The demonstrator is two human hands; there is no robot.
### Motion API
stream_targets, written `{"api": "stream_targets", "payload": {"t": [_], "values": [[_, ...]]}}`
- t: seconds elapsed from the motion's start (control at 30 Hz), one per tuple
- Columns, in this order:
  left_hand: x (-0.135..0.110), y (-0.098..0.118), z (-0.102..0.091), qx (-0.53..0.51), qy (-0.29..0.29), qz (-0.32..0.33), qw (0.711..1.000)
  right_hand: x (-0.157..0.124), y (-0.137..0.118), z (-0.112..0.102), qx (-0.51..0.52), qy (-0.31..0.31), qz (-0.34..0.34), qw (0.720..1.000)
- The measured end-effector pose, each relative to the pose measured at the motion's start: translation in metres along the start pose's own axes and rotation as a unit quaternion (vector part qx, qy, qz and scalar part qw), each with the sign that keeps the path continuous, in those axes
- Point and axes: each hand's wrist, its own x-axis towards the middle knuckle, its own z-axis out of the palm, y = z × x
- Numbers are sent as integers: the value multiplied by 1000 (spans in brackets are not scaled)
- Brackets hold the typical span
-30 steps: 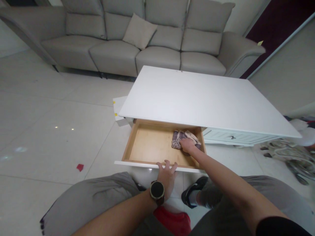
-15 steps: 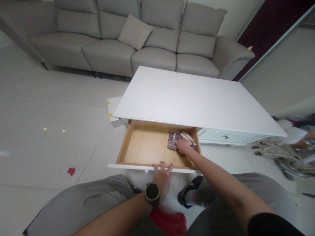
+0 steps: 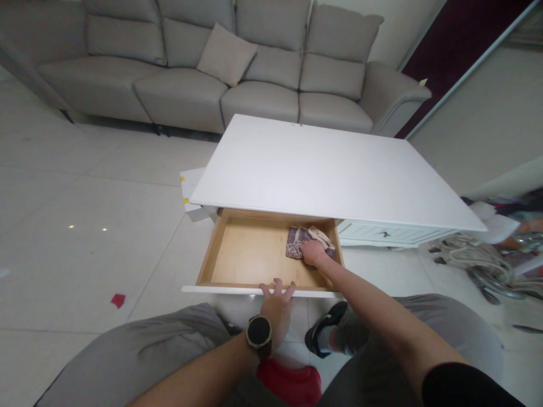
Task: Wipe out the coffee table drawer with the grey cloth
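- I have the right hand (image 3: 313, 252) down inside the pulled-out drawer (image 3: 250, 249), resting on a patterned purple-and-cream cloth (image 3: 293, 243).
- The cloth lies on the drawer floor at the right-hand end, near the side wall and the back; the rest of the bare wood stretches away to the left.
- Relative to that hand, I see the purple patterned part sticking out to its left, the cream folds just beyond the knuckles, and a darker edge to its right, by the wall.
- The right fingers curl down into the fabric, but my view hides their tips, so I cannot tell whether they grip the cloth or only press on it.
- My left hand (image 3: 276, 311) is unclenched, fingers spread over the drawer's white front edge, well apart from the cloth; its wrist carries a round dark-faced watch (image 3: 258, 332).
- The drawer juts from under the top of the white bench (image 3: 335, 169), left of a closed drawer front (image 3: 369, 233).
- Behind the bench I see a grey sofa (image 3: 182, 93) with one loose cushion (image 3: 228, 55).
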Motion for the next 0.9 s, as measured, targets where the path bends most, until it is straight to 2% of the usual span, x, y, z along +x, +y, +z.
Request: {"api": "stream_targets", "payload": {"t": [0.37,0.63,0.77,0.9], "values": [[1,0,-5,-22,-27,-1,999,-5,-4,5,16,26,14,999],[3,-3,5,-36,1,-7,999,-35,1,4,72,58,60,994],[4,-5,10,-35,11,8,999,-54,17,-3,229,83,66,968],[5,-4,6,-43,-11,-2,999,-73,43,-21,370,152,-14,916]]}}
